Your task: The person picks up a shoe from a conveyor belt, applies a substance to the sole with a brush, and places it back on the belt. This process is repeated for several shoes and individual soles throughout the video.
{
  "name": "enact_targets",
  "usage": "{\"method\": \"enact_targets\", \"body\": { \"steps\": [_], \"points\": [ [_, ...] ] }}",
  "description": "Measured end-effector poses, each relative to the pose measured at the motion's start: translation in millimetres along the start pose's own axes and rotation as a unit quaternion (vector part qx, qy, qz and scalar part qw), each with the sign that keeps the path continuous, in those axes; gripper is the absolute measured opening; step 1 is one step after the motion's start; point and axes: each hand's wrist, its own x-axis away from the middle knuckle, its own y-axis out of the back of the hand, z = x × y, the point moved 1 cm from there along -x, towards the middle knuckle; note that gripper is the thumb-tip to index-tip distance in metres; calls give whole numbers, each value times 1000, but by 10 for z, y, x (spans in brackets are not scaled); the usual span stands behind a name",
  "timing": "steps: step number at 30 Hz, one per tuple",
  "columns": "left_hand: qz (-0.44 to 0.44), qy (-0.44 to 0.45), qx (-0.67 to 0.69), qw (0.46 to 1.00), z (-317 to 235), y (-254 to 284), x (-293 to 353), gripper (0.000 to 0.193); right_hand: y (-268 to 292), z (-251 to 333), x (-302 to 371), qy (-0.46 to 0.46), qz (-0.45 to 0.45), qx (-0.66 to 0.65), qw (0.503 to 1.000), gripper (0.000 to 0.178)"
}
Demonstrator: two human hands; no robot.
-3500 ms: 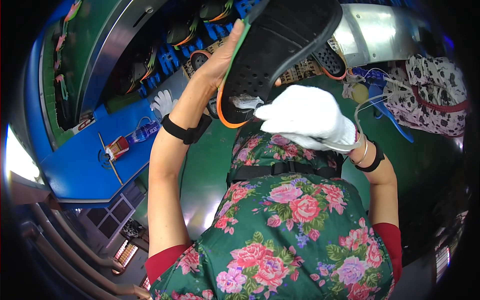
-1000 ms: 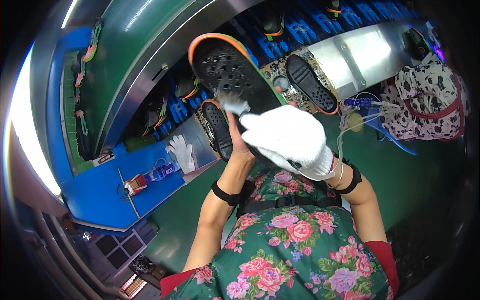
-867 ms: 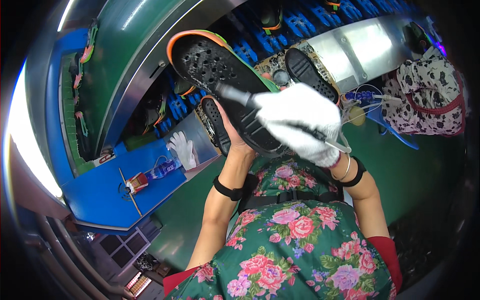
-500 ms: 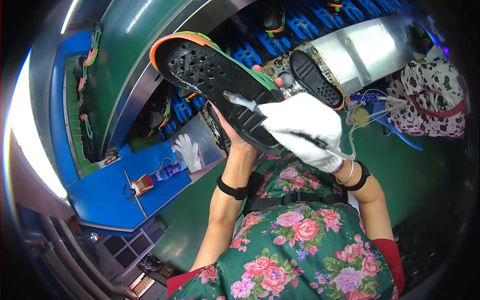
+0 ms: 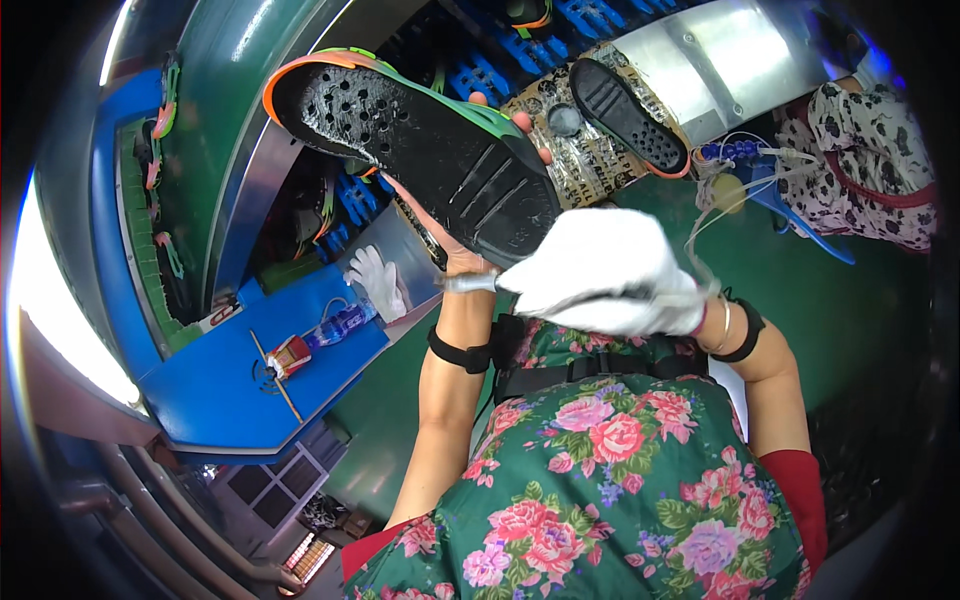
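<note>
My bare left hand (image 5: 452, 246) grips a black shoe sole (image 5: 425, 140) with an orange and green rim, fingers curling round its far edge. The perforated end points up and left, and its holes are smeared with a wet, whitish shine. In a white knit glove, my right hand (image 5: 612, 268) is closed on a brush (image 5: 470, 283). A thin tube (image 5: 692, 215) runs to that hand. The brush tip is off the sole, below its lower end and in front of my left wrist. A second black sole (image 5: 632, 118) lies at the right on a taped cardboard pad (image 5: 590, 172).
A metal-edged conveyor with blue racks (image 5: 590, 18) runs behind. On the left, a blue table (image 5: 215, 400) bears a red carton (image 5: 288, 357), a bottle (image 5: 343, 322) and a thin stick. A white glove (image 5: 375, 280) lies nearby. Someone in a patterned garment (image 5: 870, 170) is at the right.
The brush has left the middle of the sole and moved down and left toward my wrist. The sole has shifted a little left, and the perforated end looks shinier.
</note>
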Motion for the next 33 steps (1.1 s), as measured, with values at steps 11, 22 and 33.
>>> {"method": "enact_targets", "body": {
  "steps": [11, 22, 33],
  "points": [
    [-13, 23, -15, 1000, -81, -27, 116, 103, 32, -83, 97, -93, 6, -194, 976, 11],
    [51, 113, -59, 991, -271, 22, 197, 115, 33, -53, 98, -93, 52, -161, 981, 9],
    [-59, 206, -87, 973, -428, 59, 268, 114, -56, 71, 167, 13, 128, -80, 988, 27]
  ]
}}
